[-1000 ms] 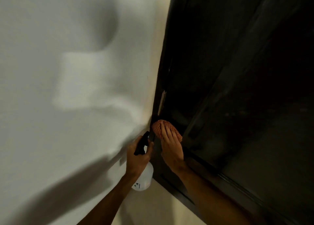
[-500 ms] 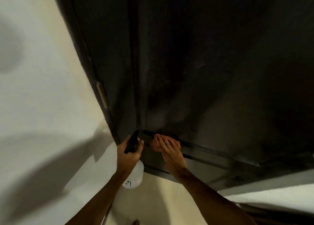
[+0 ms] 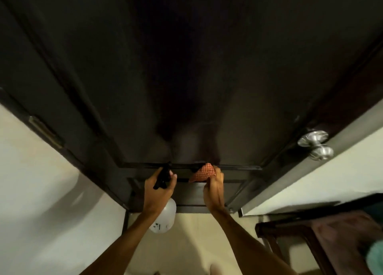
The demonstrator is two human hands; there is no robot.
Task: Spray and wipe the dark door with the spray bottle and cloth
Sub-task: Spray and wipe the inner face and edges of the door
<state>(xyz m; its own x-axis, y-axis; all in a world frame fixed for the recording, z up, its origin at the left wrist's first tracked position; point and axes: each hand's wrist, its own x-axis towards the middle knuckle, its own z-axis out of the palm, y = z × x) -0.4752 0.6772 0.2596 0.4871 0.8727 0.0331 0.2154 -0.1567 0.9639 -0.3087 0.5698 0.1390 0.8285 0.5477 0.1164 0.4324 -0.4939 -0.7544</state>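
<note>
The dark door (image 3: 186, 71) fills the upper view, its panels framed by raised mouldings. My left hand (image 3: 158, 191) grips the white spray bottle (image 3: 164, 219) by its black trigger head, nozzle close to the door's lower rail. My right hand (image 3: 214, 188) holds an orange checked cloth (image 3: 204, 172) bunched against the horizontal moulding at the lower part of the door. The two hands are side by side, a short gap apart.
A silver door knob (image 3: 316, 144) sticks out at the door's right edge. A hinge (image 3: 44, 132) sits on the left frame, beside a white wall (image 3: 41, 191). Dark wooden furniture (image 3: 300, 239) with cloth on it stands at the lower right. Pale floor (image 3: 186, 243) lies below.
The view has swung from the left wall and hinge side to face the door squarely. The cloth hand has slid right along the lower moulding; the knob has come into view.
</note>
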